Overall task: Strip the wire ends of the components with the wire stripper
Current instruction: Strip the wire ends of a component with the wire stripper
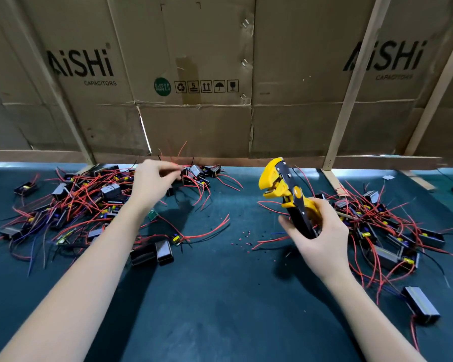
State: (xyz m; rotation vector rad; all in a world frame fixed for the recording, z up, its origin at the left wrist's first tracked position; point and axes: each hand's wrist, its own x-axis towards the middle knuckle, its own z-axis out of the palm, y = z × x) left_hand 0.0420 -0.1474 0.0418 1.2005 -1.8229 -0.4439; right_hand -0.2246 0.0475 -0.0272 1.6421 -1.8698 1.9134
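Yellow-and-black wire stripper (pixel 288 197): upright above the surface (pixel 215 296), gripped by the handles in the right hand (pixel 322 231).
Left hand (pixel 152 184): left of the stripper, pinching a red wire (pixel 179 167) over the left pile of components (pixel 89 202).
Right pile (pixel 385 231): just right of the stripper.

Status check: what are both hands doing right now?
Right hand grips the wire stripper, held upright, nothing in it. Left hand pinching at a red wire in the left pile. Nothing in the way.
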